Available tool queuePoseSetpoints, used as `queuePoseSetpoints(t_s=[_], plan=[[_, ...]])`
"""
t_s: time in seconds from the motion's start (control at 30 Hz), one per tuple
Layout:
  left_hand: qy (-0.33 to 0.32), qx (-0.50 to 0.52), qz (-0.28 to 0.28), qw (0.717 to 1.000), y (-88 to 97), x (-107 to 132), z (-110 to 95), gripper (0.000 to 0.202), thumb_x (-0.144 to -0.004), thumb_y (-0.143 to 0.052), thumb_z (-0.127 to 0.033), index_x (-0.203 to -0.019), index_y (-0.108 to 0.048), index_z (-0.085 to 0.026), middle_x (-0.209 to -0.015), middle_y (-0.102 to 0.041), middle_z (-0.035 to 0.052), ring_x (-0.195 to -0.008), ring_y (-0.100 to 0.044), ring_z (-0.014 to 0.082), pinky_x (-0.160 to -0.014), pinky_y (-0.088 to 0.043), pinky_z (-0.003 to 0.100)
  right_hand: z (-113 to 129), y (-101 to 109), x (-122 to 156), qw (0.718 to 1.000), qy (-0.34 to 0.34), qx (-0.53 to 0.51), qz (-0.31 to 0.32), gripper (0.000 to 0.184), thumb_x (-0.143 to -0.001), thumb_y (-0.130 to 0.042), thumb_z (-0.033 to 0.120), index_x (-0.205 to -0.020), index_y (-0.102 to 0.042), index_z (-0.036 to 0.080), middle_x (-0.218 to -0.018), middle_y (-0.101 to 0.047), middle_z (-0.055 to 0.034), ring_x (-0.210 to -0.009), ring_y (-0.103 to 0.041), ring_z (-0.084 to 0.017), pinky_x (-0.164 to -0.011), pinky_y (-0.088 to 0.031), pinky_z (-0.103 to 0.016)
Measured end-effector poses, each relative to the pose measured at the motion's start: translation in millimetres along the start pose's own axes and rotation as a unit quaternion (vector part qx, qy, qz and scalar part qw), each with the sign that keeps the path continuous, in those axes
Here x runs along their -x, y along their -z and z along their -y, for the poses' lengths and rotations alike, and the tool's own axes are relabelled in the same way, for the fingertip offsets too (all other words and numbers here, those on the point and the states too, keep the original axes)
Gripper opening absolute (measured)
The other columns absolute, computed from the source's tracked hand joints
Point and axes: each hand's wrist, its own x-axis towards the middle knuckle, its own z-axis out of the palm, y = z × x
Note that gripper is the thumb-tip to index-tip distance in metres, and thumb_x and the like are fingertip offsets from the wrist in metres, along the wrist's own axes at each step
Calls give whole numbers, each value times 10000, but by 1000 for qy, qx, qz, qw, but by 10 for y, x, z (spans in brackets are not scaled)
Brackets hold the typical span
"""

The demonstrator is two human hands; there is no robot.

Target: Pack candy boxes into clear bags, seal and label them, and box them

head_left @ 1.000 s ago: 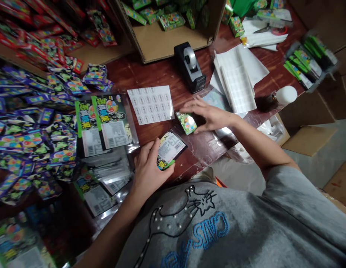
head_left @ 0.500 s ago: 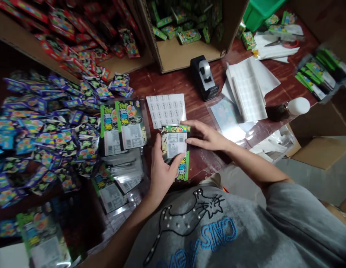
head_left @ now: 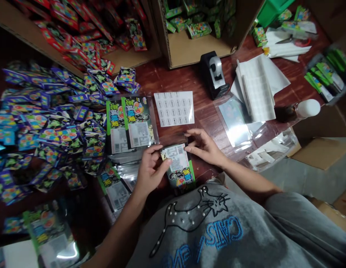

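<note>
Both hands grip one candy packet (head_left: 178, 163) at the worktop's (head_left: 202, 111) near edge: left hand (head_left: 148, 169) pinching its left side, right hand (head_left: 203, 147) fingering the clear top flap. Judged, the flap is being closed; sealing comes next, calling for the sticker sheet (head_left: 174, 108) just beyond, or the tape dispenser (head_left: 216, 74) farther off.

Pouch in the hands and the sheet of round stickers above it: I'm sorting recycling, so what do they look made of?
Pouch: seemingly clear glossy plastic film with a printed insert; its open top edge glints. Sticker sheet: looks like matte white paper, flat, with rows of round labels, no glare.
</note>
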Motion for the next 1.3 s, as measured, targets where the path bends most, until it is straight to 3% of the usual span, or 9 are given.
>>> queuePoseSetpoints(t_s=[0.13, 0.27, 0.4, 0.5, 0.6, 0.67, 0.93, 1.17, 1.3], plan=[[-8, -38, -63, 997, 90, -23, -33, 273, -1016, -712, -466, -1156, -648, -241, -1179, -781, 66, -1066, -758, 182, -926, -605, 310, -31, -150, 47, 999, -39, -29, -17, 370, -1009, -744, 469, -1288, -650, 244, -1134, -713, -30, -914, -696, -133, -884, -641, -330], [-5, 23, -86, 996, 28, -34, -103, 205, -997, -750, -411, -1041, -653, -236, -1215, -809, 76, -1175, -751, 203, -1083, -553, 378, 62, -127, -61, 999, 32, 21, 17, 247, -1004, -762, 425, -1163, -724, 240, -1258, -692, -63, -1129, -689, -169, -1024, -610, -379], [35, 81, -117, 989, 27, -42, -153, 388, -918, -828, -429, -1214, -641, -263, -1121, -831, 62, -1107, -774, 219, -1036, -576, 393, 140, -100, -154, 998, 46, 31, 33, 205, -1009, -749, 381, -1168, -733, 251, -1225, -713, -62, -1161, -688, -183, -1093, -578, -421], [67, 29, -77, 994, 120, -45, -227, 429, -919, -806, -502, -1255, -715, -250, -1185, -822, 93, -1120, -767, 251, -1005, -591, 399, 221, -96, -197, 998, 22, 22, 50, 338, -997, -747, 359, -1321, -721, 268, -1145, -727, -47, -1093, -695, -174, -1071, -573, -402], [68, -38, -33, 996, 193, -63, -361, 329, -938, -772, -543, -1049, -804, -235, -1219, -818, 98, -1160, -750, 269, -1072, -561, 417, 353, -97, -259, 996, 5, 38, 84, 185, -952, -798, 357, -1102, -811, 250, -1083, -754, -40, -1071, -695, -174, -1063, -554, -388], [63, -54, -37, 996, 190, -101, -455, 307, -896, -809, -532, -983, -807, -237, -1140, -833, 83, -1098, -761, 261, -1055, -565, 410, 433, -112, -314, 996, -25, 38, 81, 149, -921, -820, 367, -956, -804, 223, -1002, -763, -33, -994, -692, -164, -997, -562, -368], [100, -56, -18, 993, 136, -294, -598, 253, -847, -836, -477, -903, -810, -231, -946, -838, 52, -901, -769, 208, -923, -610, 354, 507, -27, -478, 971, -210, -72, 91, 327, -813, -899, 460, -870, -774, 164, -844, -755, 0, -734, -621, -97, -744, -548, -277], [36, -90, 49, 994, 228, -315, -504, 278, -830, -877, -522, -883, -807, -259, -1039, -849, 71, -970, -804, 225, -954, -656, 400, 509, 316, -449, 973, 10, 53, 224, 220, -1002, -761, 417, -1065, -849, 225, -1155, -815, -74, -1120, -737, -188, -1014, -588, -387], [-10, -153, 102, 983, 226, -534, -419, 231, -914, -796, -491, -900, -806, -261, -1010, -849, 71, -915, -807, 224, -873, -659, 377, 437, 544, -1062, 937, 132, 286, 149, 295, -1077, -650, 400, -1268, -796, 229, -1303, -761, -106, -1267, -668, -258, -1157, -487, -501]])
